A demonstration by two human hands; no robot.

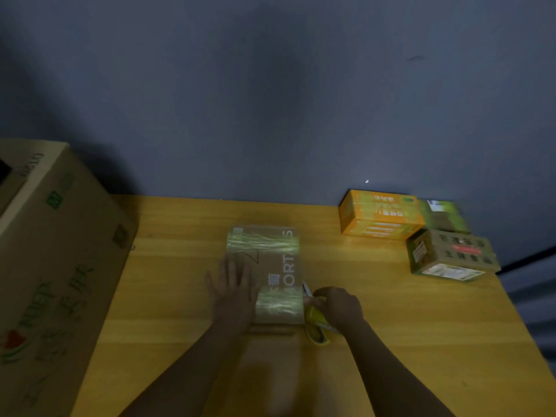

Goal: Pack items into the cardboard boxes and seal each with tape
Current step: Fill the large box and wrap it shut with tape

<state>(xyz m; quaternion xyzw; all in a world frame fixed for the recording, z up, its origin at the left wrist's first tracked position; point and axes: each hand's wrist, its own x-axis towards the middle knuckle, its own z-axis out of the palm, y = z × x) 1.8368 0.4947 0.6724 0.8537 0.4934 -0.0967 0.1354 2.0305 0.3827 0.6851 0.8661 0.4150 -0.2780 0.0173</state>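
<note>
- Cardboard box (272,266): flat on the wooden counter (186,260), mid-width, nearer the front edge; two shiny tape bands (279,305) cross its lid.
- Left hand (233,288): grip open, fingers straight and spread, palm pressed on the box's left part; forearm extends from the front edge.
- Right hand (338,305): grip curled round a yellow tape dispenser (317,328), at the box's near right corner.
- Large carton (57,260): left edge.
- Orange box (379,218), green box (445,216), brown box (451,255): far right corner.

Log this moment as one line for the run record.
stage: taping small box | left hand: flat on box lid | right hand: grips yellow tape dispenser at box's right edge | two tape bands across lid
</note>
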